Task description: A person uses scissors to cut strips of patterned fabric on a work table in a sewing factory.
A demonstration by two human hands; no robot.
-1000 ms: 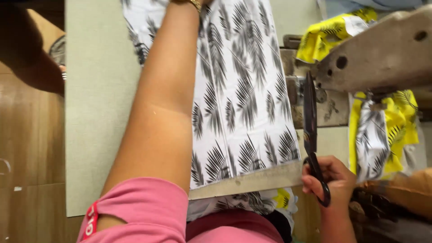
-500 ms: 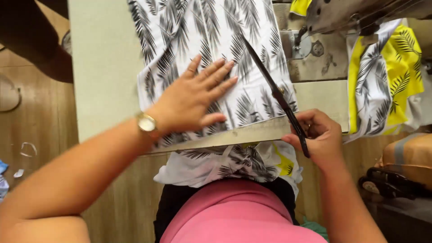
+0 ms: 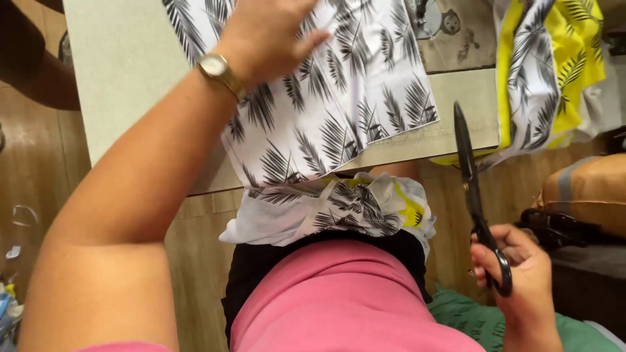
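My left hand (image 3: 267, 36) lies flat on a white cloth with black palm-leaf print (image 3: 339, 111), near the top edge of the view; a gold wristwatch (image 3: 220, 72) is on that wrist. The cloth is spread on a pale green table (image 3: 124, 85) and hangs over its front edge. My right hand (image 3: 521, 280) is at the lower right, off the table, shut on the handles of black scissors (image 3: 475, 195). Their closed blades point up toward the table's front edge, clear of the cloth.
A bundle of the same print with yellow patches (image 3: 332, 208) rests on my lap. Yellow and print cloth (image 3: 554, 72) hangs at the table's right end. A brown striped bag (image 3: 587, 192) and dark straps (image 3: 554, 228) lie at the right. The floor is wood (image 3: 26, 182).
My right hand has drawn the scissors back and down, off the cloth and below the table edge. My left hand has slid farther up the cloth, which now lies skewed.
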